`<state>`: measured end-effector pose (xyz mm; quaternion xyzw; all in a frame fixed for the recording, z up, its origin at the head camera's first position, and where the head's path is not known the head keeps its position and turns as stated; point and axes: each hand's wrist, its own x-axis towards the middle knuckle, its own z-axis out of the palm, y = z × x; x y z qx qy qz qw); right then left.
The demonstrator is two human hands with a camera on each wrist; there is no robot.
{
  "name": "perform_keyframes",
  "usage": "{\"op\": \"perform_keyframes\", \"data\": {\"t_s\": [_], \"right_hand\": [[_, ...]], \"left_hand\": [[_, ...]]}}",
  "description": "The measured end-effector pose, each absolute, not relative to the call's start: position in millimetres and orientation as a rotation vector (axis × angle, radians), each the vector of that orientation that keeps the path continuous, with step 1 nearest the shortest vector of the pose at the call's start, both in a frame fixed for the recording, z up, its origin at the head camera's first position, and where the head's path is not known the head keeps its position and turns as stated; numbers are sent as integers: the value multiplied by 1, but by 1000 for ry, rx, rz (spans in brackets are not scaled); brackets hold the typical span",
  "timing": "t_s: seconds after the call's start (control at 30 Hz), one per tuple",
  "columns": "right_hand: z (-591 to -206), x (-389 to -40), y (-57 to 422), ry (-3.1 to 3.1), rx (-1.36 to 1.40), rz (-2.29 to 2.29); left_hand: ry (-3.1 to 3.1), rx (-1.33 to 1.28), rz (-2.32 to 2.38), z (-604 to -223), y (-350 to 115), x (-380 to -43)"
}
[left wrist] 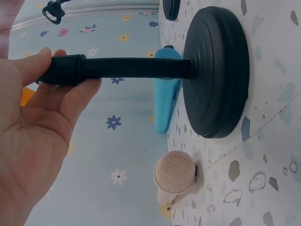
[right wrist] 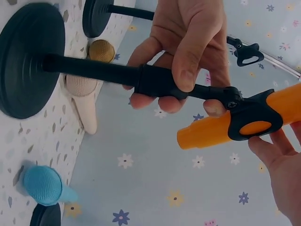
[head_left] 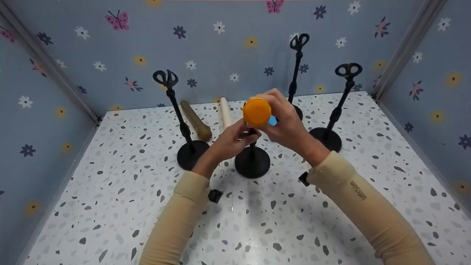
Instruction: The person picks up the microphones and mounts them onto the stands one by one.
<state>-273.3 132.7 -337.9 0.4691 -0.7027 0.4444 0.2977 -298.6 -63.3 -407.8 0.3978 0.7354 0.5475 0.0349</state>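
My left hand [head_left: 230,143] grips the collar on the pole of a black microphone stand [head_left: 252,163], whose round base is down on the speckled table. An orange microphone [head_left: 257,112] is at the top of this stand, its head turned up to the head camera. My right hand [head_left: 290,121] holds that microphone, fingers and thumb curled about it. In the right wrist view, the stand's black clip [right wrist: 237,110] surrounds the orange body, and the tail end sticks out past it. The right hand's fingertips [right wrist: 263,148] are right at the clip.
Three more black stands with bare clips stand around: one left [head_left: 192,154], one right [head_left: 325,140], one at the back [head_left: 293,88]. Behind my hands lie a brown microphone [head_left: 197,123], a cream microphone [head_left: 225,110] and a blue microphone [left wrist: 164,101]. A flowered wall [head_left: 206,44] closes the back.
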Motion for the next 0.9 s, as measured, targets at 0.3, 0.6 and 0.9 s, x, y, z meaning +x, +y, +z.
{"op": "perform_keyframes", "data": {"t_s": [0.3,0.6,0.9], "right_hand": [[-336,-278,126,-1815,1231,1065],[-338,-280,130,-1833,1211,1036],[-337,-278,132,-1878,1185,1054]], "left_hand": [[2282,1170,1685,-409,-63,-298],[2265,1160,1706,-408,-64,-296],[2266,1160,1693,-407,-63,-297]]}}
